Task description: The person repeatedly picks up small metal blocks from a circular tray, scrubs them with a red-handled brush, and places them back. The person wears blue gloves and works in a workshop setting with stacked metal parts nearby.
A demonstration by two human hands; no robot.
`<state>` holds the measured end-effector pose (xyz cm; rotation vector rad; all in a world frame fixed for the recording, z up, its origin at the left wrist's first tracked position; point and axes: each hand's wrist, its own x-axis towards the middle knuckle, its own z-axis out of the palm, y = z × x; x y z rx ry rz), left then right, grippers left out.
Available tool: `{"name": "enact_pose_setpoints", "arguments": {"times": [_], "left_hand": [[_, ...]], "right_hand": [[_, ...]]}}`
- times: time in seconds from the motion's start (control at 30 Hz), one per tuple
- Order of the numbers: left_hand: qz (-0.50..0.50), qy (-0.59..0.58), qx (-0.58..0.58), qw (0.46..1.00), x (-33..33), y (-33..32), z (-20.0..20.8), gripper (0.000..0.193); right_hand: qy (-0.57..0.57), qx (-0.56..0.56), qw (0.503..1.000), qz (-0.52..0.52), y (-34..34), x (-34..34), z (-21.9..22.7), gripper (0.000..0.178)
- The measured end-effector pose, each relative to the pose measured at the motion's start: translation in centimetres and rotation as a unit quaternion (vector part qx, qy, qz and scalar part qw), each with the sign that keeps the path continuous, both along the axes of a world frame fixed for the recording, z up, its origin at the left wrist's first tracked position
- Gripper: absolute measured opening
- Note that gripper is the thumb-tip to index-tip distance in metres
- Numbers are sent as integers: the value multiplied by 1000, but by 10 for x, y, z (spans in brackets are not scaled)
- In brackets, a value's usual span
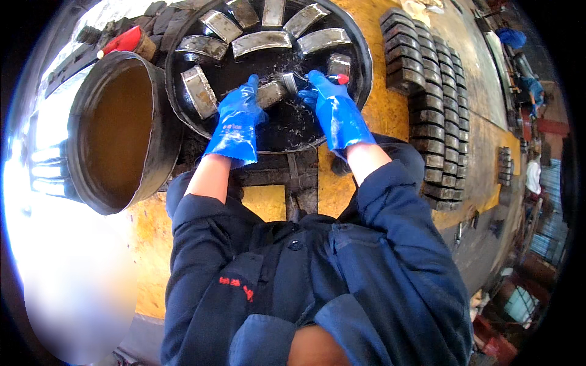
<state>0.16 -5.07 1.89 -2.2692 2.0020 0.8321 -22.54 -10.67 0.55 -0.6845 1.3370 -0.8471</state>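
Note:
In blue rubber gloves, both my hands are over a wide round black pan [178, 116] with dark wet liquid in its bottom. A curved metal block [271, 94] is gripped at its left end by my left hand [237, 119]. My right hand [333, 110] is closed round a flat brush [293, 83], whose red handle end shows beyond the fingers. The brush's working end meets the block's right end. Several similar curved grey blocks lie about the pan, among them a long block [261, 43] in the middle and another block [199, 91] at the left.
Left of the pan stands a deep metal drum [76, 140] with brownish liquid. A red object [121, 41] lies behind it. Stacked rows of dark curved blocks [425, 110] stand at the right on the yellow floor [390, 116]. A smaller stack [505, 166] sits farther right.

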Motion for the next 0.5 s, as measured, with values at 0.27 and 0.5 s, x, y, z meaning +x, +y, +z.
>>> {"name": "enact_pose_setpoints", "arguments": {"times": [0.27,0.5], "left_hand": [[-45,22,-53,997,11,15,9,103],[62,251,-141,956,19,21,20,75]], "right_hand": [[150,-72,985,39,-1,31,-16,53],[93,45,995,-15,-17,6,-123,33]]}}
